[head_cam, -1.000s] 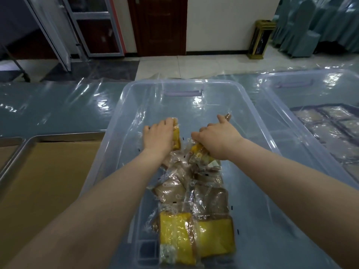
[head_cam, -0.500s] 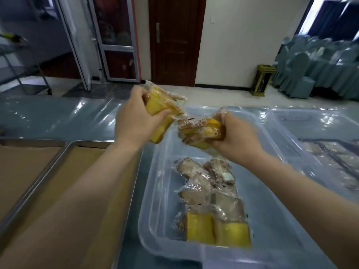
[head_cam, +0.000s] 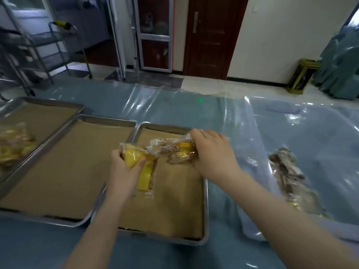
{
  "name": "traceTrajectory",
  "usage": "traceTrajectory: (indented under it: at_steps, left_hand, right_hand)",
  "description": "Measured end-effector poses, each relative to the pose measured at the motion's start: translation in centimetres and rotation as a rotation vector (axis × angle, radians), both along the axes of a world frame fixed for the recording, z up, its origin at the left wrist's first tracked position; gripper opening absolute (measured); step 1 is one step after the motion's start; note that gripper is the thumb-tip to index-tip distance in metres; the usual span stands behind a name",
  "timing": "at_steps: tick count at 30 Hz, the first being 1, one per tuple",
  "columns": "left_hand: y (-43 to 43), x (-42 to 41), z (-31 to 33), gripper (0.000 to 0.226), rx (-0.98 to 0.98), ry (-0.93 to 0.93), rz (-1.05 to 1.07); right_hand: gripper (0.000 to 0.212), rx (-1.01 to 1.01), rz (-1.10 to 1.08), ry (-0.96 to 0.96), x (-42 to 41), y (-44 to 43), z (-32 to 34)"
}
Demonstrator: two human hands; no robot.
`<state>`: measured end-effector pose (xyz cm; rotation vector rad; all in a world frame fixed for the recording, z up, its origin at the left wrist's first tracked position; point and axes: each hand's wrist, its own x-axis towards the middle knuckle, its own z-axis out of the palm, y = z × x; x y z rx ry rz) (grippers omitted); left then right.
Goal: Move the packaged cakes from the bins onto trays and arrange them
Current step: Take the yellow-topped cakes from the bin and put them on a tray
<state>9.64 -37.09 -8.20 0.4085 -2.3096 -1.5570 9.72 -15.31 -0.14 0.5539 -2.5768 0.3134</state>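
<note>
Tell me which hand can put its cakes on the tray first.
Likely the left hand: its yellow packaged cakes hang low, near the paper-lined right tray. The right hand holds its brown-and-yellow packaged cakes over the far end.

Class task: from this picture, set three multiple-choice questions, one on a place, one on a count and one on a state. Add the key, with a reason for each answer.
1. Where are the left hand and the right hand?
A over the tray beside the clear bin
B inside that bin
C on the trolley shelf

2. How many metal trays are in view?
A one
B three
C six

3. What is the left hand doing?
A lying flat on the table
B pointing at the door
C gripping wrapped yellow cakes

Key:
1. A, both hands hang above that tray's paper liner.
2. B, three metal rims lie side by side.
3. C, its fingers curl round the packets.
</note>
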Motion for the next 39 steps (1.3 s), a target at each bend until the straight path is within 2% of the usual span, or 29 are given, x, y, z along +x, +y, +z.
traceTrajectory:
  at_steps: [5,9,11,13,15,17,18,21,24,27,29,34,39]
  left_hand:
    - [-3.3,0.6,-5.0,0.045,-0.120,-0.137,0.005]
    - [-3.0,3.1,-8.8,0.042,-0.427,-0.104,0.006]
    - [-2.8,3.9,-10.3,0.046,-0.504,-0.110,-0.042]
    - [-3.1,4.0,-11.2,0.052,-0.548,-0.116,-0.087]
    - [-3.7,3.6,-11.8,0.070,-0.589,-0.155,-0.150]
    - [-4.3,3.1,-12.0,0.088,-0.549,-0.213,-0.283]
    - [-4.6,2.7,-11.7,0.086,-0.470,-0.256,-0.359]
    - [-5.5,1.7,-10.6,0.055,-0.212,-0.424,-0.546]
    - [-6.2,1.0,-9.7,0.059,-0.190,-0.493,-0.647]
    - [-6.0,1.4,-7.3,0.059,-0.268,-0.386,-0.550]
    - [-5.4,1.5,-4.8,0.055,-0.310,-0.290,-0.482]
    - [-0.5,1.1,2.9,0.051,-0.451,-0.093,-0.644]
    - [6.1,1.0,9.4,0.050,-0.502,0.142,-0.672]
  right_hand:
    - [0.036,-0.034,-0.144,-0.289,0.0,-4.3,-8.2]
    - [0.039,-0.061,-0.326,-0.410,1.2,-7.0,-14.4]
    - [0.051,0.006,-0.340,-0.387,2.3,-7.6,-17.1]
    - [0.076,0.070,-0.272,-0.426,3.5,-7.8,-19.4]
    - [0.101,0.081,-0.188,-0.533,4.6,-7.8,-21.2]
    - [0.105,0.022,-0.166,-0.638,4.9,-7.7,-22.3]
    - [0.103,0.009,-0.164,-0.679,4.6,-7.6,-22.4]
    - [0.105,0.008,-0.122,-0.810,3.2,-7.2,-21.4]
    - [0.101,-0.125,-0.095,-0.909,2.4,-6.8,-18.9]
    - [0.068,-0.386,-0.126,-0.813,1.6,-6.3,-14.7]
    - [0.053,-0.474,-0.115,-0.715,1.2,-5.5,-11.1]
    - [0.041,-0.456,-0.036,-0.535,1.3,-2.2,-2.6]
    - [0.034,-0.383,-0.035,-0.358,1.8,3.4,3.6]
